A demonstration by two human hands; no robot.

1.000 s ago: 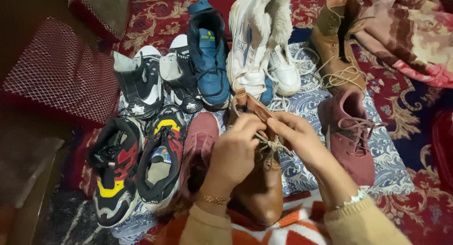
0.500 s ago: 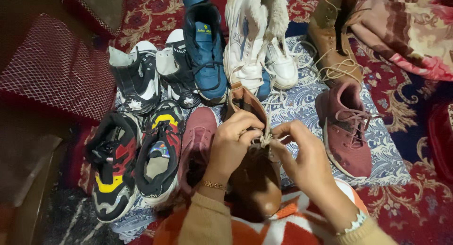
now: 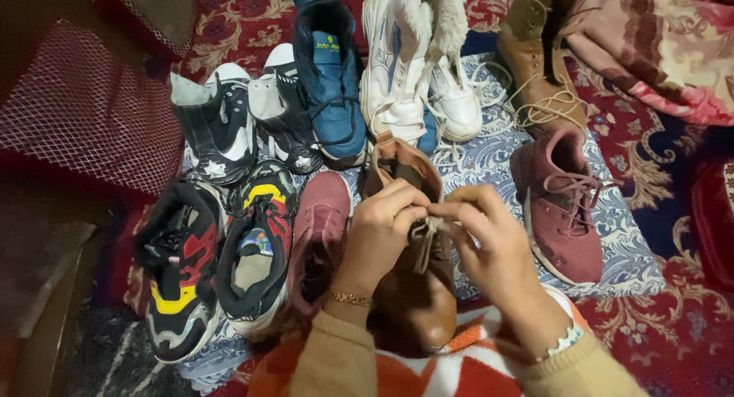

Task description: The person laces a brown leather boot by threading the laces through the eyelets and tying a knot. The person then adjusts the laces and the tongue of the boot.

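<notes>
Left hand (image 3: 380,232): pinches the lace (image 3: 425,236) of the brown boot (image 3: 413,282).
Right hand (image 3: 489,240): pinches the same lace (fingers closed).
Advice: equal tension on both sides seems best.

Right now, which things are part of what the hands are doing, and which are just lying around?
In hand:
left hand
right hand
brown boot
its lace, pinched by both hands

Lying about:
maroon sneaker
second maroon sneaker
blue sneaker
white sneakers
other brown boot
patterned cloth

Dim rm: red patterned carpet (image 3: 252,30), red cushion (image 3: 92,114) at left
</notes>
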